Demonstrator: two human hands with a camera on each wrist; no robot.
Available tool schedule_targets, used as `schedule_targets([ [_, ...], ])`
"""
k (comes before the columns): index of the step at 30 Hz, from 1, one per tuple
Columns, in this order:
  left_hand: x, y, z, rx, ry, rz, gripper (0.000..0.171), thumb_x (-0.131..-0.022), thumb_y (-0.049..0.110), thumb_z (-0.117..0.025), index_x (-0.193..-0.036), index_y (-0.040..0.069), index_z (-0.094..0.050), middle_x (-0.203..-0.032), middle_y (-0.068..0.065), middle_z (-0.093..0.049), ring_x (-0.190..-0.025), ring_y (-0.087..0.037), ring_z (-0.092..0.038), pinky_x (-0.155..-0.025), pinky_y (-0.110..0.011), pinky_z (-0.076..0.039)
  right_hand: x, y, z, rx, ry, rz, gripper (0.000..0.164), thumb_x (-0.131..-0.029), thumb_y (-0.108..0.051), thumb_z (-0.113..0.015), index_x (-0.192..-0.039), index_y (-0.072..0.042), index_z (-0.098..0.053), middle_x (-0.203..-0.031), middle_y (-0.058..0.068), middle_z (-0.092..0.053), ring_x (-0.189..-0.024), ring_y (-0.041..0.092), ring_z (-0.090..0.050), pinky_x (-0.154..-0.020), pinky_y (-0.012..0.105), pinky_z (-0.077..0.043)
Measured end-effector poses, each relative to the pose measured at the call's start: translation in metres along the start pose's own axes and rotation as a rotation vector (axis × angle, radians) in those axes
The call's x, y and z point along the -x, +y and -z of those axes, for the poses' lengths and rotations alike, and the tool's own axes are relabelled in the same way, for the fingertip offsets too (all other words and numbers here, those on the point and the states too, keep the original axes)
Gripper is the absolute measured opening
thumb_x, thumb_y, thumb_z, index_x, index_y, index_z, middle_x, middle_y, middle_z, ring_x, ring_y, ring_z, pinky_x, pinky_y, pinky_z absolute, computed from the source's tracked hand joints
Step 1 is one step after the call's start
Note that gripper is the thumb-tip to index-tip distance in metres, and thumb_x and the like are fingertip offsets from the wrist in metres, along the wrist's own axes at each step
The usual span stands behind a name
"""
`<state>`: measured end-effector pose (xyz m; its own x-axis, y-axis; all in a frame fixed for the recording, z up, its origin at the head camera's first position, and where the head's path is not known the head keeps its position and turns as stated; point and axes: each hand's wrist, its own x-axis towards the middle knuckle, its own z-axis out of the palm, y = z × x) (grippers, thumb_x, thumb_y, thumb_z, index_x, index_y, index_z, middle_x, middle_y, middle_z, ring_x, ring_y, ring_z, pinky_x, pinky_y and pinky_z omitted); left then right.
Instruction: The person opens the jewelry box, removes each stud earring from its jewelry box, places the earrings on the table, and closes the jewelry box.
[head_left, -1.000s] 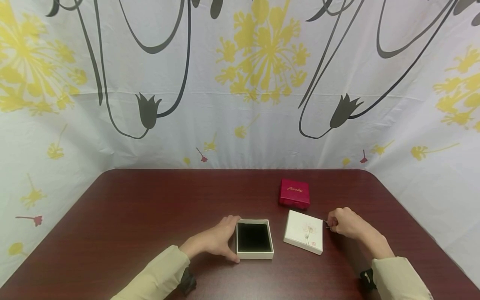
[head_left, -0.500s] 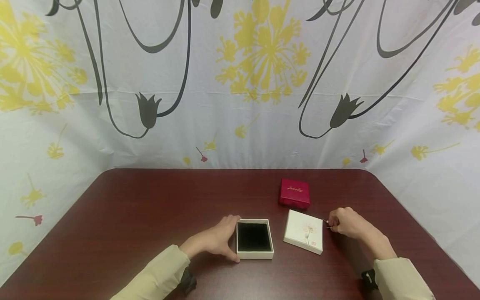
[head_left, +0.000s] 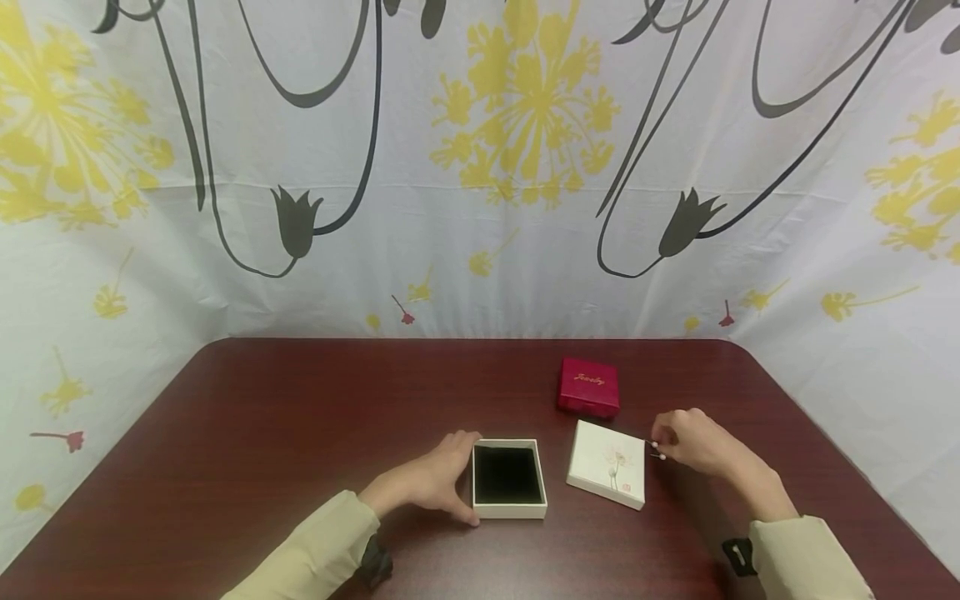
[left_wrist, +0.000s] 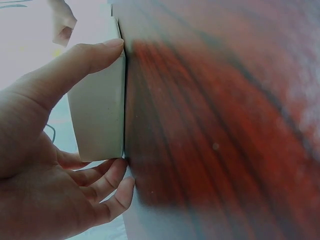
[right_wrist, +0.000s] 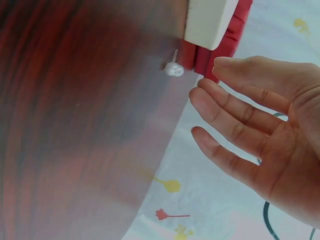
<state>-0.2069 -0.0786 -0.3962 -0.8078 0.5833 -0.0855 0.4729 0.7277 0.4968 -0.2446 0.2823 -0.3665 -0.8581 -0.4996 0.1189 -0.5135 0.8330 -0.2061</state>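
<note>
In the head view my left hand (head_left: 438, 479) grips the left side of a white box base (head_left: 510, 513), thumb at the near corner and fingers at the far one. Black lining fills the base. The left wrist view shows thumb and fingers spanning the box wall (left_wrist: 100, 110). My right hand (head_left: 697, 443) hovers right of a white lid (head_left: 609, 462) printed with a flower. Two small studs lie by its fingertips; one stud earring (right_wrist: 174, 69) with a white head rests on the table in the right wrist view, beside the relaxed fingers.
A red jewelry box (head_left: 589, 387) with gold lettering sits behind the white lid. The dark reddish wooden table (head_left: 337, 400) ends against a patterned white curtain (head_left: 480, 292) with yellow and grey flowers.
My right hand has drawn slightly up and away from the studs, so both show more clearly beside the lid. The left hand and the box base have stayed in place.
</note>
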Motion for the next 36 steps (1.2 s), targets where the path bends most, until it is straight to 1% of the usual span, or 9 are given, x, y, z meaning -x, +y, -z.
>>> schedule_targets([
  [5,0.0,0.0,0.0,0.0,0.001,-0.002,0.102,-0.058,0.03,-0.082,-0.133,-0.006,-0.023,-0.13,-0.018,-0.034,-0.125,-0.032,-0.028,-0.102,-0.042,-0.028,-0.003,-0.007,0.003,-0.008,0.018,0.025,0.008,-0.07,-0.001,-0.068,-0.074,-0.006,-0.062,-0.068,-0.003,-0.058,-0.061,0.008,-0.052,-0.053,0.025,-0.045],
  [10,0.0,0.0,0.0,0.01,-0.002,0.003,0.102,-0.058,0.03,-0.082,-0.133,-0.006,-0.023,-0.132,-0.019,-0.033,-0.126,-0.034,-0.026,-0.102,-0.044,-0.026,-0.007,-0.016,0.004,-0.038,0.022,0.028,0.01,-0.073,-0.005,-0.068,-0.081,-0.003,-0.063,-0.074,0.002,-0.06,-0.06,0.007,-0.052,-0.053,0.024,-0.044],
  [13,0.0,0.0,0.0,0.013,-0.005,0.009,0.103,-0.058,0.03,-0.082,-0.134,-0.006,-0.022,-0.134,-0.021,-0.031,-0.128,-0.036,-0.023,-0.103,-0.046,-0.024,-0.009,-0.021,0.004,-0.036,0.042,0.046,0.013,-0.074,-0.008,-0.068,-0.084,-0.001,-0.063,-0.077,0.004,-0.061,-0.064,0.011,-0.054,-0.056,0.026,-0.046],
  [16,0.0,0.0,0.0,0.009,-0.003,0.008,0.103,-0.058,0.03,-0.082,-0.134,-0.006,-0.022,-0.133,-0.021,-0.031,-0.127,-0.037,-0.024,-0.103,-0.046,-0.024,-0.01,-0.026,0.002,-0.016,0.067,0.083,0.017,-0.074,-0.01,-0.068,-0.087,0.001,-0.063,-0.081,0.007,-0.062,-0.072,0.019,-0.058,-0.063,0.033,-0.049],
  [19,0.0,0.0,0.0,0.002,0.001,0.001,0.103,-0.058,0.03,-0.082,-0.133,-0.006,-0.023,-0.131,-0.019,-0.033,-0.126,-0.035,-0.026,-0.102,-0.045,-0.026,-0.011,-0.032,0.001,-0.011,0.069,0.09,0.024,-0.076,-0.014,-0.067,-0.091,0.003,-0.063,-0.086,0.01,-0.062,-0.078,0.025,-0.059,-0.068,0.038,-0.049],
  [25,0.0,0.0,0.0,-0.004,0.003,-0.002,0.102,-0.057,0.031,-0.082,-0.133,-0.006,-0.023,-0.13,-0.018,-0.035,-0.125,-0.033,-0.028,-0.102,-0.043,-0.027,-0.012,-0.039,-0.005,0.006,0.031,0.06,0.043,-0.077,-0.03,-0.067,-0.101,0.005,-0.06,-0.098,0.015,-0.059,-0.089,0.031,-0.057,-0.074,0.044,-0.048],
  [30,0.0,0.0,-0.001,-0.01,0.005,-0.003,0.102,-0.058,0.031,-0.082,-0.133,-0.006,-0.023,-0.13,-0.019,-0.035,-0.124,-0.033,-0.029,-0.102,-0.043,-0.028,-0.011,-0.042,-0.01,0.021,-0.003,0.031,0.062,-0.073,-0.041,-0.068,-0.109,0.007,-0.056,-0.108,0.025,-0.053,-0.1,0.039,-0.05,-0.08,0.049,-0.045],
  [32,0.0,0.0,-0.001,-0.009,0.006,-0.004,0.102,-0.057,0.031,-0.082,-0.133,-0.006,-0.024,-0.129,-0.018,-0.035,-0.124,-0.032,-0.029,-0.102,-0.042,-0.028,-0.011,-0.043,-0.012,0.022,-0.017,0.02,0.068,-0.07,-0.045,-0.069,-0.111,0.008,-0.055,-0.111,0.027,-0.05,-0.102,0.04,-0.048,-0.08,0.051,-0.044],
  [36,0.0,0.0,0.0,-0.003,0.007,-0.004,0.102,-0.057,0.03,-0.082,-0.133,-0.006,-0.024,-0.128,-0.017,-0.036,-0.124,-0.032,-0.03,-0.101,-0.042,-0.029,-0.011,-0.045,-0.016,0.027,-0.034,0.015,0.075,-0.066,-0.046,-0.071,-0.112,0.009,-0.053,-0.112,0.028,-0.049,-0.103,0.042,-0.046,-0.082,0.051,-0.043],
])
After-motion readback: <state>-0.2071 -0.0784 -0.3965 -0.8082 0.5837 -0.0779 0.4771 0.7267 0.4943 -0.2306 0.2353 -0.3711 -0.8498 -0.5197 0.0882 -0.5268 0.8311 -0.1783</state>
